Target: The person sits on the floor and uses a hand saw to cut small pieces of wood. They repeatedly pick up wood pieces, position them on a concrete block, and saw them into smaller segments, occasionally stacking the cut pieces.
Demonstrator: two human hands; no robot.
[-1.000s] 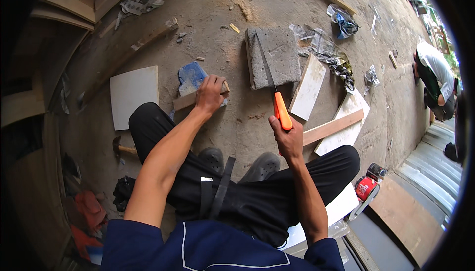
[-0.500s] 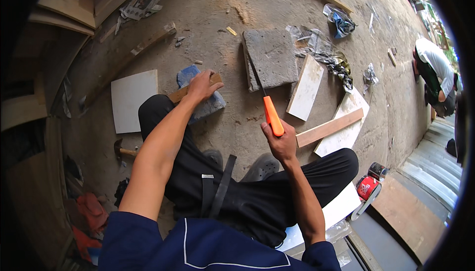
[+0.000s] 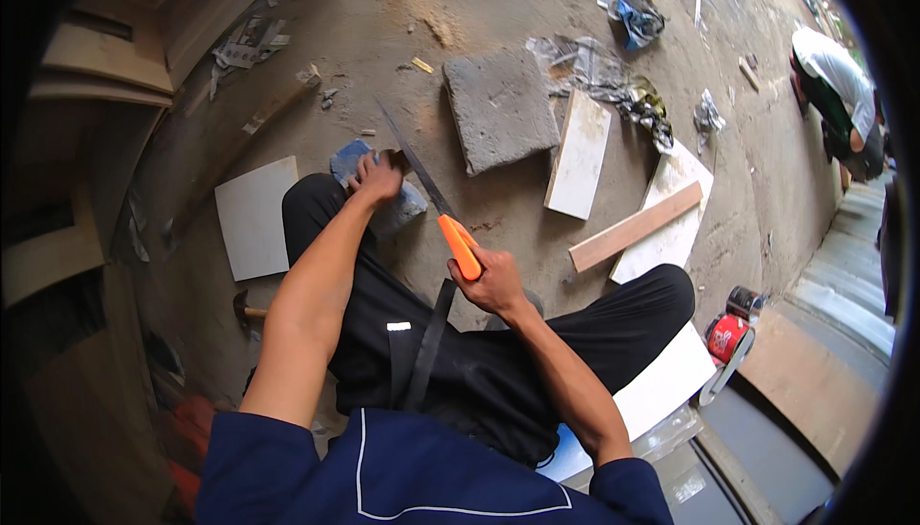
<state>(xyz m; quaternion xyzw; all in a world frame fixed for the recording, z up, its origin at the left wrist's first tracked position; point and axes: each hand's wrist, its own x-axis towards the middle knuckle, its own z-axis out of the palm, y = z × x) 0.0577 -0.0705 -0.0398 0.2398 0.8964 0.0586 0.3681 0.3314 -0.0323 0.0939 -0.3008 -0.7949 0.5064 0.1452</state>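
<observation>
A: What is the right hand (image 3: 489, 281) doing?

B: Its fingers are closed around the handle of an orange-handled saw (image 3: 459, 245) near the middle of the frame. The blade (image 3: 422, 175) slants toward the upper left.

A: And the left hand (image 3: 377, 180)?

B: Left of centre, fingers curled down over a wood piece (image 3: 397, 158). That piece is mostly hidden and blurred, with one dark end showing beside the knuckles. Under it sits a blue block (image 3: 407, 205).

A: Is the blade touching the wood?

B: I can't tell; it passes just to the right of it.

A: What else lies on the floor (image 3: 355, 8)?

B: A grey concrete slab (image 3: 503, 108), upper centre, with a white board (image 3: 580, 156) just right of it. Further right, a reddish wooden strip (image 3: 637, 226) lies across another pale board (image 3: 685, 180). At the left there's a white panel (image 3: 259, 214), and below it a hammer (image 3: 243, 309).

A: Anyone nearby?

B: A person (image 3: 839, 84) bends over, upper right, well apart.
</observation>
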